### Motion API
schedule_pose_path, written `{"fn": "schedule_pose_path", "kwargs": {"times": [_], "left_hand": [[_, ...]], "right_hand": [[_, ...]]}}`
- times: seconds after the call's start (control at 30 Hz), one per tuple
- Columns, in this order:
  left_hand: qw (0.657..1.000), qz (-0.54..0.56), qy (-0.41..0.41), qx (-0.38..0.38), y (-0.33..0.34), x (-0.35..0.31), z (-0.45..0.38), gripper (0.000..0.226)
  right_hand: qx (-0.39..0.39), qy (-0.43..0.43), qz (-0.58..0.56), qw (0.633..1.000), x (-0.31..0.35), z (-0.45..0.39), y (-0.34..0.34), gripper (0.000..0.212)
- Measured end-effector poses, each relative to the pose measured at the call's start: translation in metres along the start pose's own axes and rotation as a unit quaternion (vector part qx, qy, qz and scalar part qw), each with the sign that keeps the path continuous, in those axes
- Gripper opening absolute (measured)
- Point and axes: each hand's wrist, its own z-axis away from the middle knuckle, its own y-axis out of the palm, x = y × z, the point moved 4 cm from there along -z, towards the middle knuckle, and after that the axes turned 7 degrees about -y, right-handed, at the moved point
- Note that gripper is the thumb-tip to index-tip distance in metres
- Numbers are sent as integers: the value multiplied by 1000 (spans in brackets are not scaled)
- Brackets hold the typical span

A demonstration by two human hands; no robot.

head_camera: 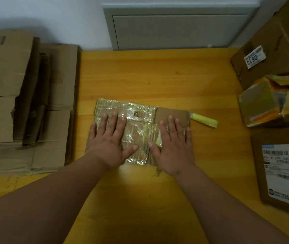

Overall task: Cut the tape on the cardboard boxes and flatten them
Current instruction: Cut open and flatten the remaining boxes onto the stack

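Observation:
A small flattened cardboard box, mostly wrapped in shiny clear tape, lies flat in the middle of the yellow wooden table. My left hand presses its left half with straight, spread fingers. On its right half my right hand presses down the same way, palm flat. A yellow-handled cutter lies on the table just right of the box, its tip by the box's upper right corner. Neither hand holds it.
A stack of flattened cardboard boxes fills the table's left side. At the right stand a large box with a "0613" label, a crumpled box wrapped in orange-yellow tape and a box with a shipping label. A grey wall panel is behind.

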Motion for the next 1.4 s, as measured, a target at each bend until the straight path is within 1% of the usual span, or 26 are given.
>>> {"fn": "schedule_pose_path", "kwargs": {"times": [0.1,0.2,0.27,0.3,0.37,0.4,0.43,0.53,0.6,0.73,0.8,0.83,0.93,1.0,1.07,1.13,1.2,1.23,1.27,1.3,1.33,1.37,1.4], "left_hand": [[998,-52,20,-21,-12,3,-6,99],[993,-98,56,-43,-21,3,-12,91],[994,-76,50,-65,-27,2,-12,79],[995,-53,38,-82,-29,2,-11,71],[995,-6,3,-101,-32,0,-8,59],[996,8,-15,-92,-30,-2,-6,59],[997,12,-29,-71,-26,-4,-4,66],[999,-12,-35,-2,-13,-7,1,107],[999,-22,-30,22,-9,-4,2,117],[999,5,-18,45,-8,-4,-1,116],[999,7,-10,39,-10,-3,-3,115],[999,12,-9,34,-11,-2,-4,115],[998,47,-25,14,-13,2,-2,114],[994,89,-57,6,-14,5,2,112],[986,139,-90,5,-17,9,9,110],[977,188,-103,-15,-24,13,16,108],[960,247,-120,-53,-34,17,24,107],[945,286,-143,-68,-39,20,27,108],[923,336,-174,-69,-44,23,29,109],[890,403,-206,-54,-47,27,31,109],[848,476,-230,-28,-50,30,32,106],[806,540,-242,1,-52,32,33,99],[777,580,-244,24,-56,33,35,89]], "right_hand": [[-12,11,-27,999,6,9,-5,82],[-10,60,-46,997,22,23,-5,86],[-25,89,-40,995,34,28,-10,83],[-47,87,-26,995,37,27,-14,77],[-96,61,-9,994,37,22,-23,64],[-100,46,-7,994,34,18,-24,62],[-88,34,-6,996,29,14,-24,65],[-13,10,-19,1000,20,3,-16,75],[-14,14,-59,998,19,0,-18,78],[-55,105,-146,982,18,-15,-35,77],[-41,149,-187,970,16,-26,-44,75],[-28,156,-201,967,15,-31,-47,70],[8,138,-256,957,17,-38,-54,41],[0,114,-298,948,23,-36,-59,31],[-21,91,-314,945,30,-32,-62,22],[-37,85,-333,938,35,-25,-64,18],[-51,99,-388,915,38,-19,-67,29],[-61,113,-420,898,39,-16,-69,36],[-72,127,-448,882,41,-15,-72,43],[-79,137,-472,867,43,-15,-76,48],[-83,143,-493,854,45,-16,-79,51],[-82,146,-511,843,48,-17,-82,52],[-78,147,-524,836,51,-19,-85,52]]}}
